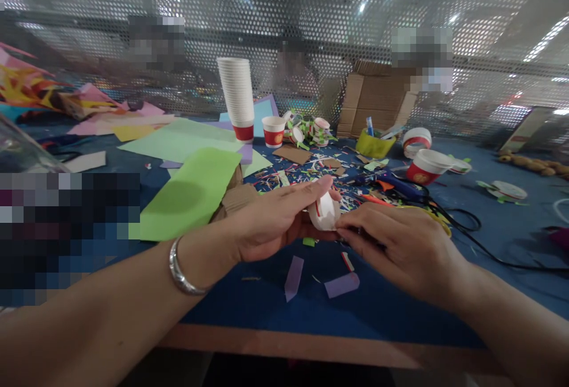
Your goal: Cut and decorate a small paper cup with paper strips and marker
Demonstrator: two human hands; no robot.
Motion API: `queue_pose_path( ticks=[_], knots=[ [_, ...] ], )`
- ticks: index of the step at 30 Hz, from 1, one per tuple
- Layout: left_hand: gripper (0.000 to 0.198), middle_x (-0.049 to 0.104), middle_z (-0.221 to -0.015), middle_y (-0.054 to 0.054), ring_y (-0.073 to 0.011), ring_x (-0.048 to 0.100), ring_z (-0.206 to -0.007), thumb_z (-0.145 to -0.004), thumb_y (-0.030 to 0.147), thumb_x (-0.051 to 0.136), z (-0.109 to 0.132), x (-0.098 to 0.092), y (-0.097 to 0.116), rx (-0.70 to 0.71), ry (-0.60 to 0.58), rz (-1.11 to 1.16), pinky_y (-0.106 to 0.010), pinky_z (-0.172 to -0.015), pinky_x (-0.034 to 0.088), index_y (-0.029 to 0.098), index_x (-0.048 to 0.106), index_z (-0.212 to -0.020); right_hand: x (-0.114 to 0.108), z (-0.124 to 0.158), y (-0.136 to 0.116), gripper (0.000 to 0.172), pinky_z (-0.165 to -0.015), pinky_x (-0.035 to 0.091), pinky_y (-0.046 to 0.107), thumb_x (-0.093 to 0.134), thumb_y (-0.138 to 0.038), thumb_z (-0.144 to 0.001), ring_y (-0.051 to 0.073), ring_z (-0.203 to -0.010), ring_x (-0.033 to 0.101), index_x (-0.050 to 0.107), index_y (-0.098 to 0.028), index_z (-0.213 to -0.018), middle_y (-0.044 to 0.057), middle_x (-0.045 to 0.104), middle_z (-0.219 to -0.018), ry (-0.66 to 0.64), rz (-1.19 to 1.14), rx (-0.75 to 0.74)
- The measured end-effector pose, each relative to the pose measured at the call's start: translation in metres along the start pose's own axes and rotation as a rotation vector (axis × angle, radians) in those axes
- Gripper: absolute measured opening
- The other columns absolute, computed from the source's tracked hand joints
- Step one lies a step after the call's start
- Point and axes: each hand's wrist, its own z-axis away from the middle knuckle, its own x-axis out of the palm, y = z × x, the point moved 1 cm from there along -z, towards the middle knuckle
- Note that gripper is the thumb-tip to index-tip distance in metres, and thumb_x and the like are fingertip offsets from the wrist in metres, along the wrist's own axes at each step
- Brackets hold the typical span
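Note:
A white piece cut from a paper cup (325, 212), with a thin red strip on it, is held above the front of the table. My left hand (280, 215) is closed round it, thumb on top and fingers underneath. My right hand (391, 239) pinches its right-hand edge between thumb and fingertips. Below the hands lie two purple paper strips (342, 285) and a small red-and-white scrap (347, 261). Behind them spreads a litter of paper shreds (284, 179). A blue hot glue gun (398, 186) lies beyond my right hand, partly hidden.
Green paper (191, 197) lies at left on cardboard. Behind it stand a tall cup stack (236, 90) and a single red-and-white cup (273, 132). Small green-legged cup figures (320, 132) are piled at the back. A black cable (502, 253) crosses the right side.

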Motion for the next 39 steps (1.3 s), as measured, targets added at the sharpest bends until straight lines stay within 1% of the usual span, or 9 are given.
queue_pose_path(
  ticks=[4, 8, 11, 15, 21, 26, 30, 35, 39],
  knots=[
    [0.033, 0.069, -0.083, -0.002, -0.0122, 0.064, -0.075, -0.086, 0.049, 0.077, 0.001, 0.001, 0.001, 0.019, 0.012, -0.024, -0.023, -0.068, 0.058, 0.017, 0.073, -0.090, 0.001, -0.001, -0.001, 0.011, -0.065, 0.044, 0.026, 0.056, -0.017, -0.101, 0.014, -0.071, 0.066, 0.066, -0.018, -0.104, 0.001, 0.073, -0.085, 0.003, -0.014, 0.001],
    [0.038, 0.067, -0.081, -0.003, -0.0133, 0.063, -0.076, -0.084, 0.053, 0.078, 0.001, 0.002, -0.001, 0.024, 0.006, -0.035, -0.024, -0.070, 0.059, 0.016, 0.070, -0.084, 0.002, -0.003, -0.002, 0.012, -0.064, 0.045, 0.027, 0.054, -0.018, -0.101, 0.014, -0.071, 0.067, 0.066, -0.020, -0.101, 0.002, 0.073, -0.084, -0.003, -0.013, 0.011],
    [0.041, 0.067, -0.081, -0.004, -0.0138, 0.063, -0.074, -0.083, 0.055, 0.078, 0.000, 0.002, -0.003, 0.023, 0.010, -0.048, -0.026, -0.070, 0.059, 0.016, 0.069, -0.083, 0.003, -0.003, -0.003, 0.011, -0.064, 0.046, 0.026, 0.054, -0.018, -0.101, 0.014, -0.071, 0.067, 0.065, -0.021, -0.101, 0.001, 0.074, -0.084, 0.007, -0.027, 0.026],
    [0.040, 0.066, -0.077, -0.002, -0.0141, 0.063, -0.073, -0.084, 0.056, 0.075, 0.000, 0.002, -0.004, 0.049, 0.018, -0.078, -0.026, -0.070, 0.059, 0.017, 0.070, -0.085, 0.003, -0.002, -0.004, 0.012, -0.067, 0.046, 0.026, 0.055, -0.015, -0.099, 0.014, -0.074, 0.069, 0.065, -0.020, -0.104, 0.002, 0.075, -0.087, 0.026, -0.055, 0.019],
    [0.040, 0.066, -0.073, -0.003, -0.0142, 0.063, -0.070, -0.088, 0.057, 0.071, 0.002, 0.005, -0.004, 0.022, 0.022, -0.084, -0.025, -0.067, 0.059, 0.017, 0.070, -0.082, 0.003, -0.003, -0.007, 0.010, -0.060, 0.042, 0.025, 0.057, -0.014, -0.097, 0.011, -0.063, 0.062, 0.064, -0.021, -0.096, -0.001, 0.070, -0.076, 0.057, -0.023, 0.000],
    [0.042, 0.067, -0.077, -0.004, -0.0140, 0.064, -0.072, -0.091, 0.057, 0.067, 0.003, 0.006, -0.004, -0.005, 0.009, -0.086, -0.023, -0.064, 0.058, 0.016, 0.068, -0.080, 0.005, -0.002, -0.009, 0.010, -0.060, 0.042, 0.026, 0.057, -0.016, -0.095, 0.012, -0.064, 0.064, 0.062, -0.022, -0.089, -0.001, 0.071, -0.075, 0.063, 0.011, 0.007],
    [0.041, 0.068, -0.081, -0.006, -0.0137, 0.064, -0.072, -0.097, 0.052, 0.060, 0.003, 0.004, -0.001, -0.020, -0.018, -0.099, -0.022, -0.061, 0.057, 0.016, 0.069, -0.081, 0.003, 0.002, -0.010, 0.009, -0.063, 0.044, 0.025, 0.058, -0.015, -0.094, 0.012, -0.066, 0.066, 0.060, -0.023, -0.092, -0.002, 0.073, -0.079, 0.071, 0.028, 0.012],
    [0.037, 0.070, -0.079, -0.006, -0.0143, 0.064, -0.065, -0.094, 0.051, 0.064, 0.003, -0.004, 0.005, -0.041, -0.019, -0.169, -0.022, -0.054, 0.052, 0.016, 0.073, -0.093, -0.001, 0.000, -0.010, 0.013, -0.062, 0.045, 0.024, 0.058, -0.012, -0.092, 0.010, -0.062, 0.063, 0.058, -0.024, -0.095, -0.004, 0.071, -0.078, 0.098, 0.009, 0.022],
    [0.030, 0.072, -0.079, -0.005, -0.0154, 0.067, -0.068, -0.093, 0.045, 0.067, 0.001, -0.008, 0.007, -0.029, -0.040, -0.105, -0.023, -0.056, 0.053, 0.016, 0.071, -0.092, -0.002, -0.005, -0.010, 0.012, -0.057, 0.045, 0.023, 0.057, -0.012, -0.091, 0.009, -0.056, 0.059, 0.060, -0.023, -0.095, -0.005, 0.067, -0.074, 0.126, -0.083, 0.064]
  ],
)
